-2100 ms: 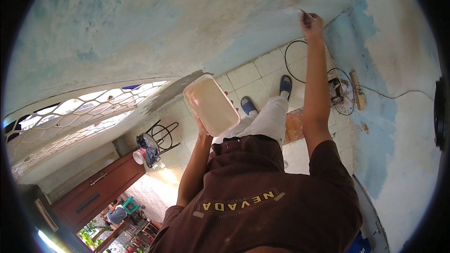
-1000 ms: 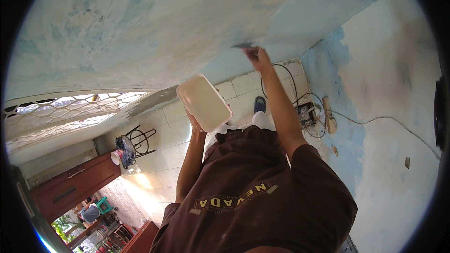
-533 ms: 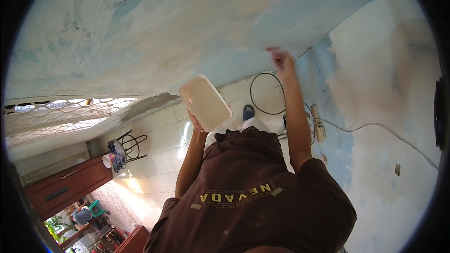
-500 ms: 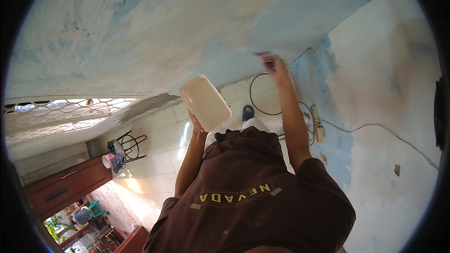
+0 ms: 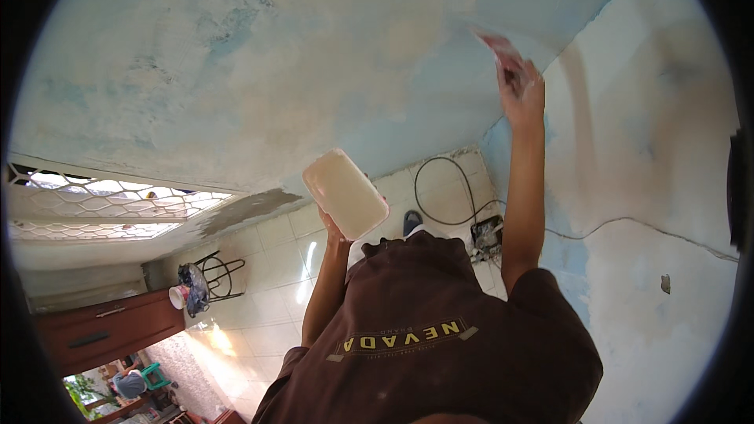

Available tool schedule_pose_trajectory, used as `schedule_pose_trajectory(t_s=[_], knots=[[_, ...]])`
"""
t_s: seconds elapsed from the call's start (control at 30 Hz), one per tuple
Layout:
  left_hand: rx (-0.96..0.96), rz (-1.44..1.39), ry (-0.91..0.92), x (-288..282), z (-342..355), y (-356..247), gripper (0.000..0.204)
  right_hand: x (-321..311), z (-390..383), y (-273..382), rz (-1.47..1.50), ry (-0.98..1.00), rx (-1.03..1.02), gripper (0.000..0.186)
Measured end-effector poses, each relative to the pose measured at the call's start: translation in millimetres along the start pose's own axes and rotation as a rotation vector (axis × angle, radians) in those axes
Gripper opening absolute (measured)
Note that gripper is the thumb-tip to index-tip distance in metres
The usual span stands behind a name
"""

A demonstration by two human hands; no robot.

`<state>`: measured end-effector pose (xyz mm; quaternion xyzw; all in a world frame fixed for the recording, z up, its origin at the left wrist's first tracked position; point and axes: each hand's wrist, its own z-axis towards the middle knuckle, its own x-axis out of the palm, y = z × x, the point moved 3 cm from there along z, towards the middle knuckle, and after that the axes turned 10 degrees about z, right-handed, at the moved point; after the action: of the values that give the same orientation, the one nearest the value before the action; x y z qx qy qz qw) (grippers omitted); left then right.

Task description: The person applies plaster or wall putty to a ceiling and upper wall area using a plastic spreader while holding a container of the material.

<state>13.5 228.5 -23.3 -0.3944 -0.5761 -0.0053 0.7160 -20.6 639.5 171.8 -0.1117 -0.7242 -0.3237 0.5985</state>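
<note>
a single view is given, taken from a wide fisheye camera worn on the head and pointed steeply down along the body, so that the brown shirt (image 5: 440, 345) fills the lower middle and the tiled floor (image 5: 275, 283) is seen far below. the blue-and-white wall (image 5: 314, 55) is met close up across the upper half, and its straight edges are bent toward the dark round rim. the left hand (image 5: 334, 228) is caught near the centre and the right hand (image 5: 520, 86) high at upper right, both at arm's length.

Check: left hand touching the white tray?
Touching. Head view shows the left hand gripping the lower edge of the white rectangular tray, fingers against its underside, no gap.
</note>
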Motion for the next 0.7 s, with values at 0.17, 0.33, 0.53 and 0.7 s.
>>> schedule_pose_trajectory(t_s=[0.17, 0.33, 0.53, 0.7], knots=[[0.061, 0.106, -0.104, -23, 4, 7, 0.076, -101, -17, -58, -0.525, 0.027, 0.138, 0.023], [0.13, 0.154, -0.276, -26, 7, -6, 0.065, -106, -87, -98, -0.795, -0.144, 0.143, 0.022], [0.011, -0.061, -0.122, 20, 23, -31, 0.066, 30, -183, -108, -1.335, 0.385, -0.139, 0.03], [-0.074, -0.183, -0.107, 37, 27, -55, 0.067, 57, -216, -172, -1.826, 0.568, -0.191, 0.031]])
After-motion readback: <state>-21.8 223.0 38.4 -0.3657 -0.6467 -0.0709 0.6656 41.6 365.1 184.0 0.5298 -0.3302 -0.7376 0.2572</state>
